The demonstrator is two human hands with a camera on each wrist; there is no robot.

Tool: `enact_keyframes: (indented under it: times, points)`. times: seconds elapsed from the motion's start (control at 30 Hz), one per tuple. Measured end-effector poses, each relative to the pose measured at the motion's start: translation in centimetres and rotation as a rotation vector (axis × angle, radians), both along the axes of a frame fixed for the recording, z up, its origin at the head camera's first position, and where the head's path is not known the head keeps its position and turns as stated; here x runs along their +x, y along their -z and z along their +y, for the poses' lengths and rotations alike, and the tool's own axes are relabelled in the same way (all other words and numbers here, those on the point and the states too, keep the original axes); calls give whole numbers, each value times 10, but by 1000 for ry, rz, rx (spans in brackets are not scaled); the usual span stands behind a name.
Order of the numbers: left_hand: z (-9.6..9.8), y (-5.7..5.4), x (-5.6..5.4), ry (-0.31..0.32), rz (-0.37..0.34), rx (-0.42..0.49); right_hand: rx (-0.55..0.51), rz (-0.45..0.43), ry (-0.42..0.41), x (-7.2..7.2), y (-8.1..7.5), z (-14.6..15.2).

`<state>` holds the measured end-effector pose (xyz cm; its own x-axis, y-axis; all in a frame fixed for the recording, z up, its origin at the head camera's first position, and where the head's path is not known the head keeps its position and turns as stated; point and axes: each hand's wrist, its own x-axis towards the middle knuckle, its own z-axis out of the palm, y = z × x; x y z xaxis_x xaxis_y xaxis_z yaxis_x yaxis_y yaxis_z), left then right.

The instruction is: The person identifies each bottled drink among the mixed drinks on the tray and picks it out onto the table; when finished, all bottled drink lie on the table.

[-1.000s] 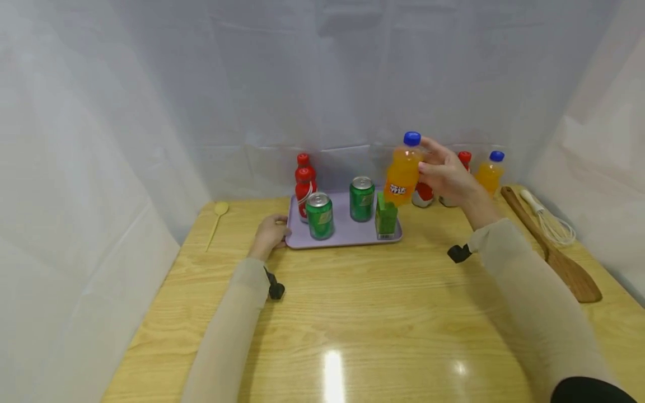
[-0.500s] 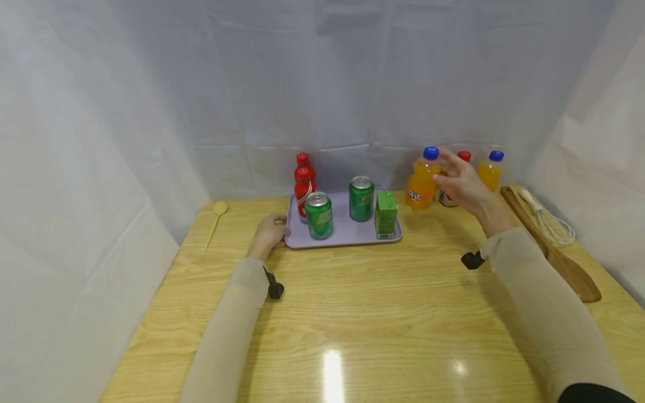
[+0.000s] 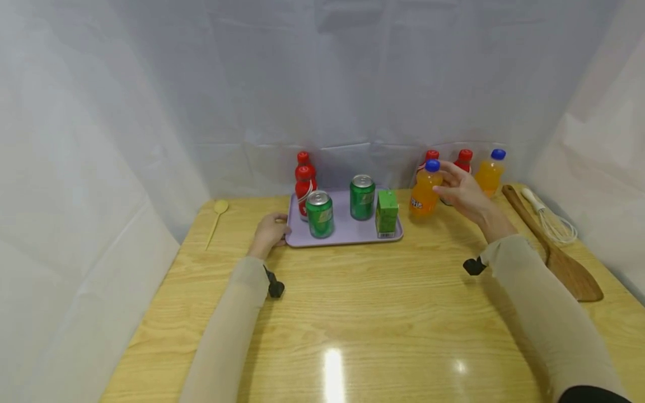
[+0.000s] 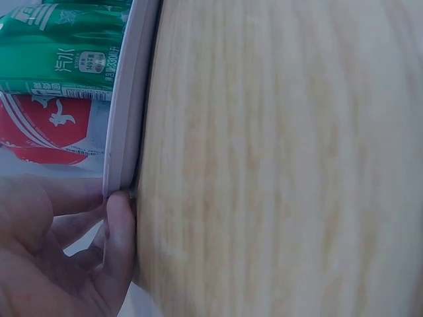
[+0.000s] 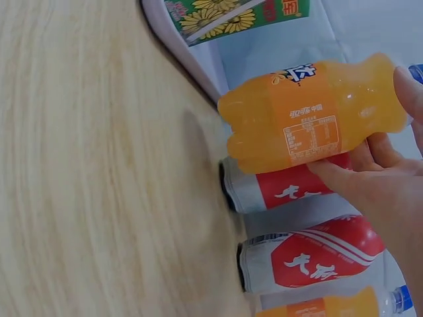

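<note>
My right hand grips an orange soda bottle with a blue cap, near its neck. The bottle stands nearly upright to the right of a lilac tray. In the right wrist view the bottle's base is close over the table, in front of red-labelled bottles. At the tray's left end, my left hand pinches the rim between thumb and fingers, as the left wrist view also shows. On the tray are two green soda cans, two red bottles and a green drink carton.
Another orange soda bottle and red-capped bottles stand along the back right. A wooden spatula and a whisk lie at the right edge. A yellow spoon lies at the left. White sheeting encloses the back and sides.
My right hand has carried the orange soda bottle right and down, from over the tray's right end to beside it. My left hand has stayed at the tray's rim.
</note>
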<state>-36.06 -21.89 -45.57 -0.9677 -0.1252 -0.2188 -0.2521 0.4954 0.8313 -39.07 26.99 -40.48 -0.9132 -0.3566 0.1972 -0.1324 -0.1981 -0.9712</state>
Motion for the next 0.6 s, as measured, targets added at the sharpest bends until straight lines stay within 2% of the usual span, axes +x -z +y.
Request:
enact_keyframes:
  times: [0.23,0.6]
  points:
    - [1,-1,1,6,-5,4,-25,5,-17,-1,7,0]
    - [1,1,-1,-5,-16,9,-56,-13,13,-1,13,1]
